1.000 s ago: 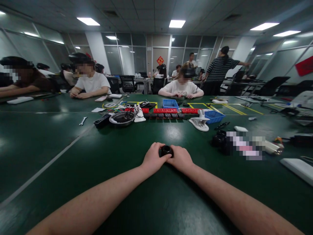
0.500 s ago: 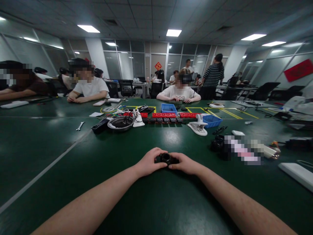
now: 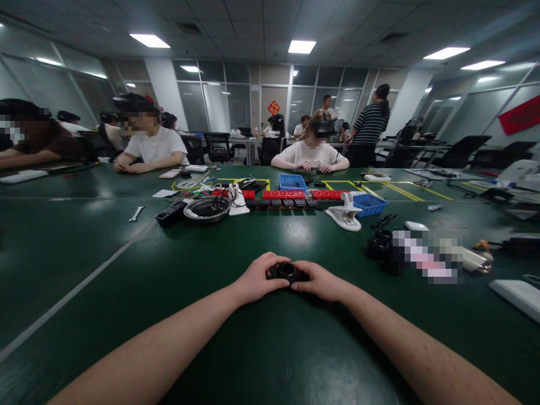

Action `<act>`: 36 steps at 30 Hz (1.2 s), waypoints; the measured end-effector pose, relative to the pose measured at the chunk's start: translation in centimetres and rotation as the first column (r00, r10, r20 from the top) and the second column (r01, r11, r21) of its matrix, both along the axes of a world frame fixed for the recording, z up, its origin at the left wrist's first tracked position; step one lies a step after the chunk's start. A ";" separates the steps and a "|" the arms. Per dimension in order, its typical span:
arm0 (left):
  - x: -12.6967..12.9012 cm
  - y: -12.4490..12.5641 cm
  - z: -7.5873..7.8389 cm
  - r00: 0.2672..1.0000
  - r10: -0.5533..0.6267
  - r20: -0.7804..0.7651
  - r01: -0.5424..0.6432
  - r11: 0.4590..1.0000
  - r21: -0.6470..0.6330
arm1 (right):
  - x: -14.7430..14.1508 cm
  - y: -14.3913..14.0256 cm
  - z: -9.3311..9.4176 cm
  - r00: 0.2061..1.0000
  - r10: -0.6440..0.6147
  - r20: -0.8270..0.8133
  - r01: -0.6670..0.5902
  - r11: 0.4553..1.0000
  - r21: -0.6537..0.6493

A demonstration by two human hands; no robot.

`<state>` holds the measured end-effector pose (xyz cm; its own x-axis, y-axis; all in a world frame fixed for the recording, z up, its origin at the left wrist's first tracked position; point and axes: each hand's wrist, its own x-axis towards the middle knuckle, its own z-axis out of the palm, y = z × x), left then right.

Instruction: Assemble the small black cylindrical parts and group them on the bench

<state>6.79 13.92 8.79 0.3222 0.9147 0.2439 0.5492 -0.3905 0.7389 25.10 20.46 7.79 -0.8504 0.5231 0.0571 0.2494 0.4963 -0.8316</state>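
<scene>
In the middle of the near table, a small black object with a round, ring-shaped opening faces up between my two hands. My left hand curls around its left side, with the thumb in front and the fingers behind. From the other side, my right hand closes on it the same way. Both thumb tips nearly meet at its near edge. My fingers cover its sides, and its exact kind is not clear. It rests on or just above the green tabletop.
Beyond my hands lie a metal bowl, a white clamp-like stand, a red power strip and a blue basket. A wrench lies left; black round items lie right. A person sits opposite.
The background has shifted slightly upward in the view, and things at the right slightly outward. My hands keep the same hold on the black object.
</scene>
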 end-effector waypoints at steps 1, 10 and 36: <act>0.0 0.0 0.0 1.000 0.003 0.001 -0.003 1.000 0.000 | 0.0 0.0 0.0 1.000 -0.005 0.004 0.005 1.000 0.006; 0.1 -0.1 -0.1 0.999 0.036 0.007 -0.036 0.999 -0.003 | 0.0 -0.2 0.2 0.999 -0.038 0.021 0.037 0.999 0.031; 0.4 -0.4 -0.5 0.994 0.103 -0.032 -0.100 0.992 0.070 | 0.0 -0.3 0.1 1.000 -0.009 -0.009 0.010 0.995 0.097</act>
<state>7.19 13.53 8.25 0.2379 0.9249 0.2966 0.6141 -0.3798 0.6918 25.05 20.12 7.87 -0.8446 0.5229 0.1150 0.2480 0.5725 -0.7815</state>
